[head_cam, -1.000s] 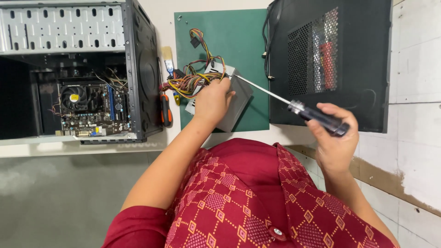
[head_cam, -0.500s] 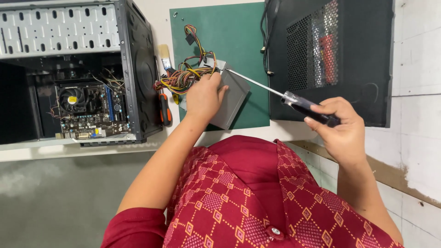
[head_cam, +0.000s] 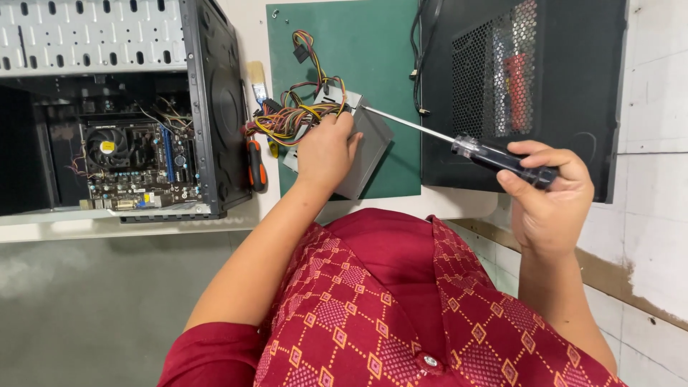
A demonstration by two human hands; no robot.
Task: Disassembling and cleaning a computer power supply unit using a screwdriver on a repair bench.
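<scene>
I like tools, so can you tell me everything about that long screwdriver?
The screwdriver has a long, thin, shiny metal shaft and a thick handle, clear near the shaft and black behind, probably plastic. The right hand grips the handle. It lies slanted, its tip pointing up-left to the top corner of the grey metal box, which the left hand holds down on the green mat. Behind it stands a black computer case.

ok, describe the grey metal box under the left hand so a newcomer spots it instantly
Start at the green mat between the open computer case and the black case. At the mat's lower left lies the grey metal box, pressed down by the left hand. It alone trails a bundle of coloured wires, and the screwdriver tip meets its upper corner.
</scene>
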